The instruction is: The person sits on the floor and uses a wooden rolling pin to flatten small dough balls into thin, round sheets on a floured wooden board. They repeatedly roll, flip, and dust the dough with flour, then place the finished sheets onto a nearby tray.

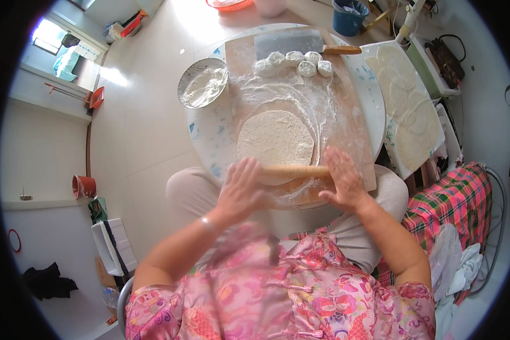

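A wooden rolling pin (pixel 295 171) lies crosswise near the front of a floured wooden board (pixel 355 127). My left hand (pixel 242 189), slightly blurred, has its palm over the pin's left end, fingers stretched forward. At the other end, my right hand (pixel 346 180) presses the pin with its fingers extended and thumb out to the side. Under and beyond the pin spreads a thin round dough sheet (pixel 276 138). Several flour-coated dough pieces (pixel 307 69) sit at the board's far side, beside a cleaver (pixel 289 43) with a wooden handle.
A patterned bowl (pixel 180 91) of flour (pixel 208 85) stands left of the board on the round table (pixel 376 119). Overlapping flat dough sheets (pixel 408 106) cover a side table at the right. Behind stands a blue bucket (pixel 346 21); plaid cloth (pixel 450 199) drapes something at my right.
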The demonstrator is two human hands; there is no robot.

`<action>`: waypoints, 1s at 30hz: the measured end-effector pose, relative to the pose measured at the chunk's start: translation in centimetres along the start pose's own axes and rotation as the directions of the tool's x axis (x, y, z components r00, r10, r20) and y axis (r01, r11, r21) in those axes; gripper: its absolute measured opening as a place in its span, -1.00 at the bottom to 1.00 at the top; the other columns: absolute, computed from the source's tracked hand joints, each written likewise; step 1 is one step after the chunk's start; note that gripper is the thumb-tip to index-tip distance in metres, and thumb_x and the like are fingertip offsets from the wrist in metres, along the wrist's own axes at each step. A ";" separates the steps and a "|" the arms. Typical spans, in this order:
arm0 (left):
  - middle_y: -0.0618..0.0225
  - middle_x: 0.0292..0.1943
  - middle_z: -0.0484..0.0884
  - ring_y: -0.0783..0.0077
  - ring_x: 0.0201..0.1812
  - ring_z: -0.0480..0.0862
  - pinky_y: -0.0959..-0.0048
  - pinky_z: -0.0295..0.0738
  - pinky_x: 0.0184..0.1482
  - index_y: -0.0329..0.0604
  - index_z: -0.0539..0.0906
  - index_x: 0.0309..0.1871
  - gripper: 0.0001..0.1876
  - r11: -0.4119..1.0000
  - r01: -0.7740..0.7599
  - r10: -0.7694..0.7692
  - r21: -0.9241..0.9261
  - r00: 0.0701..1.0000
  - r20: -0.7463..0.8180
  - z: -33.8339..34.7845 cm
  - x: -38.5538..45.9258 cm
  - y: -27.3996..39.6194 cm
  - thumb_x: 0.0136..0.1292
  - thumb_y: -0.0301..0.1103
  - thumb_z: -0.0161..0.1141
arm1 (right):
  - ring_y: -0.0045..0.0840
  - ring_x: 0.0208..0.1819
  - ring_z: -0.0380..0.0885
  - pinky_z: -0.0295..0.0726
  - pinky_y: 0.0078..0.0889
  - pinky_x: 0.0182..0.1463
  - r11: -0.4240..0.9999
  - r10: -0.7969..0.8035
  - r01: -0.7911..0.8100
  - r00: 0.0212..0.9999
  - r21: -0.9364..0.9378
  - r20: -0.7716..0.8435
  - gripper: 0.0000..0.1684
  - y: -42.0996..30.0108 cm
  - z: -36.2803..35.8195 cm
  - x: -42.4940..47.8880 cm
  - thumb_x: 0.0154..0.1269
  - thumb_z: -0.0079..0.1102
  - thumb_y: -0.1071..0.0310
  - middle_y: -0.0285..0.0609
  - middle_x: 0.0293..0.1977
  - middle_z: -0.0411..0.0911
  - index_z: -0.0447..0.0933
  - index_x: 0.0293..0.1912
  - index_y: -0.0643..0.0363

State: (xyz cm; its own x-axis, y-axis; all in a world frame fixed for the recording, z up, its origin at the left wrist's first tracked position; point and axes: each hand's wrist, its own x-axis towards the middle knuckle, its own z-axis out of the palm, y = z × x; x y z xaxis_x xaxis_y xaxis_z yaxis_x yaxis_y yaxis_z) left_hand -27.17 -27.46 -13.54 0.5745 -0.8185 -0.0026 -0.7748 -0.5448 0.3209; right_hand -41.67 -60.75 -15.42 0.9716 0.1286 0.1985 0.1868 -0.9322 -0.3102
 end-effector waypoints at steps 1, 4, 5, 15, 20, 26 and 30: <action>-0.06 0.64 0.13 -0.03 0.69 0.03 -0.06 -0.21 0.66 -0.29 0.15 0.64 -0.29 1.000 -0.024 0.024 -0.009 0.999 0.034 0.0 -0.2 -0.2 0.55 -0.09 -0.04 | -0.04 0.62 0.11 0.03 0.05 0.67 0.999 0.031 -0.031 1.000 0.032 0.000 0.26 -0.9 -0.4 -0.9 0.35 -0.11 -0.60 0.15 0.58 0.14 0.09 0.59 0.30; -0.04 0.65 0.12 -0.03 0.69 0.01 -0.04 -0.21 0.66 -0.29 0.15 0.64 -0.28 0.997 -0.075 0.076 0.016 0.993 -0.094 0.3 5.0 -2.9 0.55 -0.08 -0.03 | -0.05 0.63 0.08 -0.07 0.06 0.69 0.992 0.102 -0.097 0.993 0.075 -0.060 0.27 0.2 -0.6 2.0 0.35 -0.14 -0.61 0.14 0.58 0.14 0.07 0.60 0.30; -0.04 0.66 0.11 -0.03 0.69 0.00 -0.03 -0.20 0.66 -0.30 0.15 0.63 -0.28 0.960 -0.088 0.133 0.265 0.979 -0.154 0.3 8.6 -5.1 0.55 -0.07 -0.03 | -0.05 0.64 0.05 -0.11 0.04 0.70 0.994 0.112 -0.112 0.988 0.007 -0.102 0.28 2.4 -0.1 5.5 0.34 -0.15 -0.62 0.16 0.58 0.12 0.06 0.60 0.30; -0.03 0.64 0.15 -0.03 0.68 0.04 -0.08 -0.20 0.65 -0.26 0.15 0.64 -0.11 0.997 0.057 -0.058 -0.052 0.998 -0.028 -0.4 -3.7 -1.3 0.47 0.20 0.03 | -0.05 0.66 -0.01 -0.07 0.03 0.69 0.998 0.054 -0.054 0.998 0.022 0.015 0.27 -4.6 0.2 -2.7 0.31 0.06 -0.53 0.22 0.58 0.10 0.07 0.59 0.33; -0.01 0.65 0.14 0.01 0.69 0.02 0.01 -0.21 0.67 -0.23 0.15 0.64 -0.18 0.997 0.080 -0.081 -0.017 0.993 -0.089 -0.8 1.8 -3.4 0.52 0.13 -0.01 | -0.04 0.64 0.04 -0.08 0.04 0.69 0.990 0.126 -0.131 0.987 -0.047 -0.097 0.23 0.3 0.1 4.0 0.34 0.05 -0.50 0.21 0.57 0.13 0.10 0.57 0.36; -0.02 0.65 0.12 -0.03 0.69 0.00 -0.03 -0.22 0.67 -0.27 0.13 0.65 -0.12 0.997 0.076 -0.075 -0.026 0.997 0.006 -0.9 -3.4 -2.3 0.51 0.21 -0.01 | 0.00 0.64 0.03 -0.04 0.08 0.69 0.990 0.142 -0.141 0.989 0.019 -0.034 0.22 -1.3 1.4 2.2 0.33 0.09 -0.47 0.25 0.56 0.14 0.11 0.57 0.36; -0.07 0.65 0.10 -0.06 0.69 -0.01 -0.04 -0.21 0.66 -0.33 0.12 0.64 -0.07 0.997 0.006 -0.003 -0.072 0.999 0.048 -1.0 -6.7 -1.1 0.48 0.25 0.00 | -0.03 0.63 0.08 -0.08 0.21 0.67 0.993 0.114 -0.114 0.993 -0.031 -0.015 0.23 -5.3 -0.5 -2.5 0.30 0.11 -0.50 0.18 0.57 0.15 0.13 0.58 0.30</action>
State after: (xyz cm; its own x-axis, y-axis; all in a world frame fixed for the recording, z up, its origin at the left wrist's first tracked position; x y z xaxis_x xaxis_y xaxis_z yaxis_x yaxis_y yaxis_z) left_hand -29.92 -21.24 -12.97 0.5632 -0.8249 -0.0489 -0.7503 -0.5353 0.3879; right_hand -45.16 -56.34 -13.82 0.9843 0.0166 0.1757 0.0699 -0.9509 -0.3014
